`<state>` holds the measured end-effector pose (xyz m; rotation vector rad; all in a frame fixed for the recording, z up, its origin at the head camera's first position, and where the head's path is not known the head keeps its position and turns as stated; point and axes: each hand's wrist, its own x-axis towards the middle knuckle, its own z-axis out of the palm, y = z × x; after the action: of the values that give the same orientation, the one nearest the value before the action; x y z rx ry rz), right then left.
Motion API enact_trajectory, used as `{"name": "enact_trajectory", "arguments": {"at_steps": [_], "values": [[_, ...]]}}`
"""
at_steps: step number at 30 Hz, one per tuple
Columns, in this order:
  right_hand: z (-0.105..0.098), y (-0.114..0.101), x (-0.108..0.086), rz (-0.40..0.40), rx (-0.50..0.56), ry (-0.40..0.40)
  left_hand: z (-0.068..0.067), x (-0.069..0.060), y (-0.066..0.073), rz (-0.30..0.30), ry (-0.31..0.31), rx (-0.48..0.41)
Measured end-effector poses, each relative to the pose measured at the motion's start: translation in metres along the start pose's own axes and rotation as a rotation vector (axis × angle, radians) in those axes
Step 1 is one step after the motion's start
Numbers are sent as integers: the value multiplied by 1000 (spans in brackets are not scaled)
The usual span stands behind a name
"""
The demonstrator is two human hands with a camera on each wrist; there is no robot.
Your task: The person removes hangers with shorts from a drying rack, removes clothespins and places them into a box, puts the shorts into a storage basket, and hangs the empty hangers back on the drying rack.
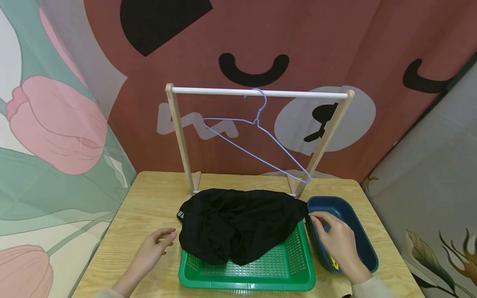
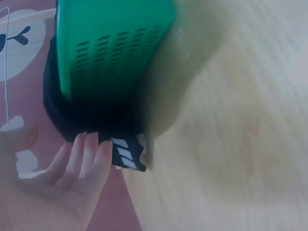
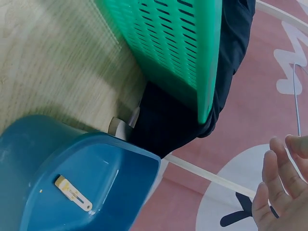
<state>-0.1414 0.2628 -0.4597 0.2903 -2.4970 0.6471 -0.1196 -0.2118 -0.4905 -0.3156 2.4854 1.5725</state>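
Note:
A black cloth garment [image 1: 242, 219], its exact kind hidden by folds, lies heaped over the green basket [image 1: 246, 285] and hangs past its sides. White slanted stripes [image 2: 124, 153] mark its left end. Left of the garment is my left hand [image 1: 152, 248], fingers loosely bent and holding nothing. My right hand [image 1: 337, 236] hovers above the blue basin [image 1: 363, 240], fingertips close to the garment's right end in the head view. The right wrist view shows those fingers relaxed, with nothing in them. A thin blue hanger [image 1: 257, 121] hangs by its hook from the rack's white bar [image 1: 216, 91].
Wooden posts [image 1: 179, 132] of the rack stand at the back of the wooden table [image 1: 149, 207]. Inside the basin lies a small yellow-and-white tool [image 3: 73, 193] like a utility knife. Printed curtains [image 1: 316, 41] surround the table behind and at both sides.

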Motion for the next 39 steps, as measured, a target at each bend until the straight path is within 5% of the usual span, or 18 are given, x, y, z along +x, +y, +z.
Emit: {"name": "enact_trajectory", "arguments": {"at_steps": [6, 15, 21, 39], "values": [[2, 1, -1, 11, -1, -4, 10, -6, -7, -93, -86, -31], [4, 6, -3, 23, 2, -18, 15, -10, -17, -70, -230, -41], [4, 9, -5, 19, -5, -27, 15, -11, -19, -18, -243, -81], [8, 13, 4, -18, 2, -93, 18, -9, -20, -23, -212, -102]]}}
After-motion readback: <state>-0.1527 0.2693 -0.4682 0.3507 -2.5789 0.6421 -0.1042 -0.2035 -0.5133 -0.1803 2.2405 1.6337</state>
